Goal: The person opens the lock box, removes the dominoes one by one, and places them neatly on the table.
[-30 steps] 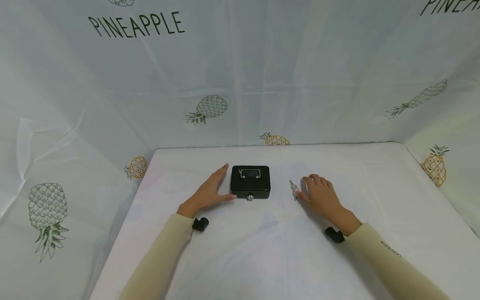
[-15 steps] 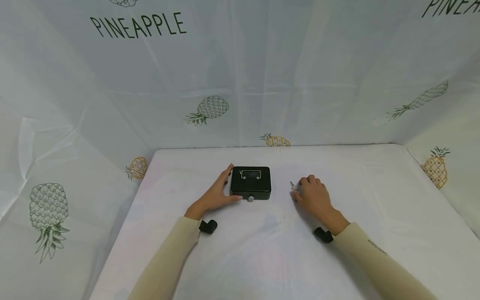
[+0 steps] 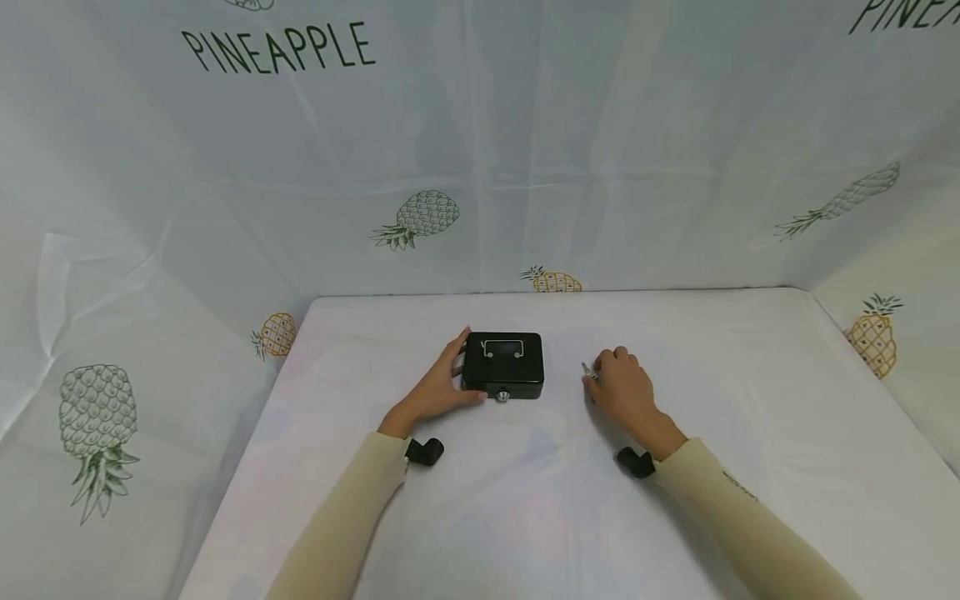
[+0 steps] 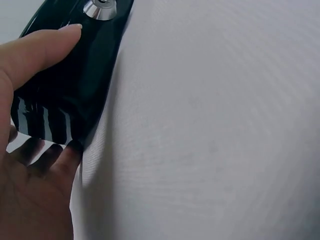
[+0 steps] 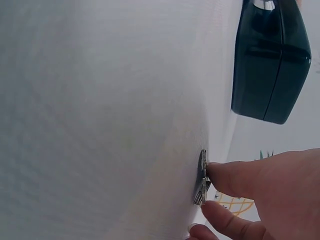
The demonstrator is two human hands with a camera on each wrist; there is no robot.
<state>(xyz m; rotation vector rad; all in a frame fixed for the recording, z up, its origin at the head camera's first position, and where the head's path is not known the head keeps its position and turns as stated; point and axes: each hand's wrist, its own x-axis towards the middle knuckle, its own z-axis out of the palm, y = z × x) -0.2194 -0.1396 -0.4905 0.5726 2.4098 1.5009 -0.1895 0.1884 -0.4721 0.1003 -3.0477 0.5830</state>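
A black cash box [image 3: 517, 367] with a wire handle on its lid sits on the table, its silver lock [image 3: 502, 397] facing me. My left hand [image 3: 431, 393] holds the box at its left end. In the left wrist view the thumb [image 4: 47, 50] lies along the front face and the other fingertips touch the end wall. To the right of the box, my right hand [image 3: 624, 390] pinches small silver keys [image 5: 203, 180] between thumb and forefinger, against the tabletop. From the head view the hand mostly covers the keys.
A white cloth covers the table [image 3: 525, 517]. Behind it and at both sides hangs a white curtain [image 3: 480, 125] printed with pineapples. A black wrist camera [image 3: 425, 452] is on the left wrist, another camera [image 3: 635, 462] on the right.
My left hand has moved right, from beside the cash box to holding its end. The right thumb and forefinger have closed on the keys. The cash box stays in place.
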